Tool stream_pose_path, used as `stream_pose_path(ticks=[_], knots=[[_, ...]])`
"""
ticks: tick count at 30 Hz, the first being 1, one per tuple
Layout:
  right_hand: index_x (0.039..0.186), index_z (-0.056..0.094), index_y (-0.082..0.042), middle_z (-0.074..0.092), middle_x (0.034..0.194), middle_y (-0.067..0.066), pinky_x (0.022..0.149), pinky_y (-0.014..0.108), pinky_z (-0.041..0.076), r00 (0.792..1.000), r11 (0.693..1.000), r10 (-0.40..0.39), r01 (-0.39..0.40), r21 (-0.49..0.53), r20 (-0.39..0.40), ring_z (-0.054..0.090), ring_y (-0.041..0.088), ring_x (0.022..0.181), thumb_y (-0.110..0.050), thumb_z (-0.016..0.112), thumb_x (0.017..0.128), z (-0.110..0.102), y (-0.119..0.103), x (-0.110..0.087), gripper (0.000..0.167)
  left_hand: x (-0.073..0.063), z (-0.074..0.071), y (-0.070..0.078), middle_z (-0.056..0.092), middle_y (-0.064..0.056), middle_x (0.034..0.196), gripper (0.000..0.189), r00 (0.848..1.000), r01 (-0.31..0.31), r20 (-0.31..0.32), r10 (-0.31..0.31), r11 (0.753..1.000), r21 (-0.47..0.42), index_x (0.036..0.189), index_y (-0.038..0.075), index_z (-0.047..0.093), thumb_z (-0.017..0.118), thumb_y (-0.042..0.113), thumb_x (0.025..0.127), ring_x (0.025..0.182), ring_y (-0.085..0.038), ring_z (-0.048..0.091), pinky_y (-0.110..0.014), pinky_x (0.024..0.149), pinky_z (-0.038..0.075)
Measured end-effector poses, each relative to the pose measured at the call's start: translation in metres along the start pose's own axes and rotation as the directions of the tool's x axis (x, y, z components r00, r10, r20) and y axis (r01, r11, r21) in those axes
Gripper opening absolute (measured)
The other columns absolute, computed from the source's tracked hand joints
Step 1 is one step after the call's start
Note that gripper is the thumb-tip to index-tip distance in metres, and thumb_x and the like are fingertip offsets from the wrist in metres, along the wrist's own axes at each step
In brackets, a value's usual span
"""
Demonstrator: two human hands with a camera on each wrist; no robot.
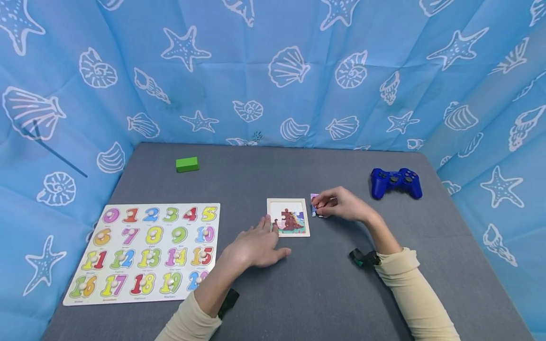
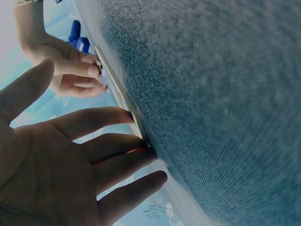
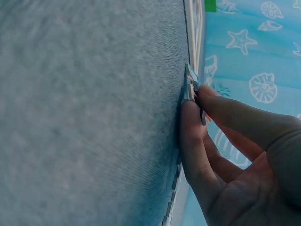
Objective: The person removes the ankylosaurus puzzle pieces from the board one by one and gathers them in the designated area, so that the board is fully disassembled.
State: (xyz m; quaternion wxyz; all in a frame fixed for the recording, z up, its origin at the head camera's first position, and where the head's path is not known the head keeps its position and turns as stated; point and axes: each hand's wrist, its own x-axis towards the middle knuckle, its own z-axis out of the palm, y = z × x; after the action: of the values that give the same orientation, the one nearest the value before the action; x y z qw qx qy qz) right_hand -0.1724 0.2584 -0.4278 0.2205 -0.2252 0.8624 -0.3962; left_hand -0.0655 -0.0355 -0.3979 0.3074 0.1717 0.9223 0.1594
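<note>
A small square jigsaw puzzle (image 1: 288,204) in a pale wooden frame lies mid-table, with pieces showing a brown dinosaur in its lower part and bare board above. My left hand (image 1: 259,246) rests its spread, nearly straight fingers on the frame's left edge; the left wrist view shows the fingertips (image 2: 123,116) touching that edge. Just right of the frame, my right hand (image 1: 343,204) pinches a jigsaw piece (image 3: 192,82) between thumb and fingers, low over the table. Purple and blue printing shows on the puzzle pieces (image 1: 313,197) at its fingertips; the fingers partly hide them.
A white number board (image 1: 142,227) with knobbed, coloured numerals lies at the left, partly under the left forearm. A green block (image 1: 187,164) sits at the back left, and a blue game controller (image 1: 395,183) at the back right. Blue curtains (image 1: 256,71) border the grey table (image 1: 324,293).
</note>
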Motion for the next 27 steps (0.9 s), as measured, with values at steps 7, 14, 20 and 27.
stream_pose_path(ticks=[7, 14, 20, 27], knots=[[0.118, 0.08, -0.001, 0.082, 0.113, 0.018, 0.074, 0.02, 0.057, 0.999, 0.998, 0.003, -0.006, -0.067, -0.035, 0.073, 0.015, 0.088, -0.003, 0.079, 0.097, 0.003, 0.0005, 0.001, 0.021, -0.0006, 0.0006, -0.0003, 0.016, -0.02, 0.183, 0.082, 1.0, -0.006, -0.005, 0.006, 1.0, -0.007, 0.168, 0.004, 0.039, 0.056, 0.059, 0.109, 0.171, -0.034, 0.021, -0.061, 0.132, 0.033], [0.117, 0.082, -0.004, 0.083, 0.114, 0.017, 0.074, 0.021, 0.056, 0.998, 0.994, 0.027, -0.033, -0.102, -0.057, 0.073, 0.016, 0.089, -0.006, 0.08, 0.096, 0.0029, -0.0017, -0.0005, 0.021, -0.0009, 0.0012, -0.0002, 0.016, -0.02, 0.183, 0.082, 1.0, -0.006, -0.013, 0.006, 1.0, -0.006, 0.167, 0.003, 0.039, 0.056, 0.058, 0.109, 0.171, -0.034, 0.021, -0.061, 0.132, 0.034], [0.117, 0.083, -0.007, 0.084, 0.113, 0.013, 0.071, 0.022, 0.054, 0.996, 0.989, 0.037, -0.048, -0.139, -0.076, 0.071, 0.014, 0.088, -0.007, 0.08, 0.097, 0.0004, -0.0044, -0.0015, 0.021, -0.0011, 0.0009, 0.0001, 0.016, -0.02, 0.183, 0.081, 1.0, -0.007, -0.017, 0.007, 1.0, -0.005, 0.167, 0.003, 0.039, 0.056, 0.058, 0.109, 0.171, -0.033, 0.021, -0.06, 0.133, 0.033], [0.118, 0.082, -0.005, 0.083, 0.111, 0.013, 0.07, 0.021, 0.054, 0.997, 0.993, 0.001, -0.009, -0.117, -0.071, 0.069, 0.014, 0.087, -0.007, 0.08, 0.096, 0.0001, -0.0074, -0.0006, 0.022, -0.0017, 0.0001, 0.0009, 0.017, -0.02, 0.183, 0.081, 1.0, -0.008, -0.012, 0.008, 1.0, 0.001, 0.167, 0.003, 0.04, 0.057, 0.058, 0.109, 0.171, -0.033, 0.02, -0.058, 0.134, 0.032]])
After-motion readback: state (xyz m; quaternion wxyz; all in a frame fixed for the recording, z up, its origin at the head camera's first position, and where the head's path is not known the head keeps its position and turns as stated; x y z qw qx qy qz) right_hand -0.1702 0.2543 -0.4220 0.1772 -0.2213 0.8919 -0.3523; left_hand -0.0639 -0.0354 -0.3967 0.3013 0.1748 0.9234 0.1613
